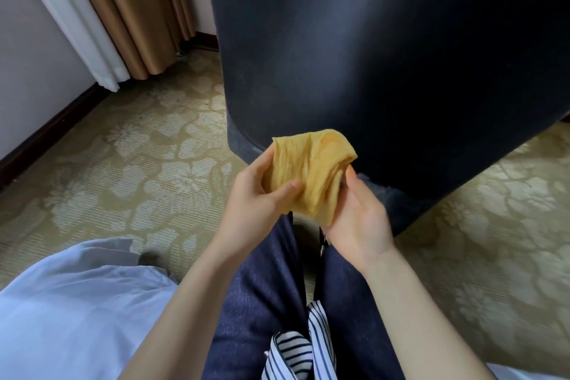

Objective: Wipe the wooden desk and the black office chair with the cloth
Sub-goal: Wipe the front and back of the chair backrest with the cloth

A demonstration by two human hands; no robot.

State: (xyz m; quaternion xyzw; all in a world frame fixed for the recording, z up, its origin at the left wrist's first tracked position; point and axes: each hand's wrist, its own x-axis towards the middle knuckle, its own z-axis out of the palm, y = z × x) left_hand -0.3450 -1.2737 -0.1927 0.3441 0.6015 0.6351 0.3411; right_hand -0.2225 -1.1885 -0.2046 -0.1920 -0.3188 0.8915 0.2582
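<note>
Landmark: tan curtain (pixel 129 9), pleated, hanging down to floor level.
Drape: white drape (pixel 71 18), just left of tan curtain, touching its edge.
Wall: pale plain wall (pixel 27 55), left of tan curtain, beyond white drape; narrow strip of the same colour just right of tan curtain.
Skirting: dark wood skirting (pixel 52 129), along wall foot, below and left of tan curtain.
Floor: carpet (pixel 148 145), olive-tan with pale flower pattern, spreading out from hem of tan curtain.
Light: soft, even; brightest on white drape beside tan curtain.
</note>
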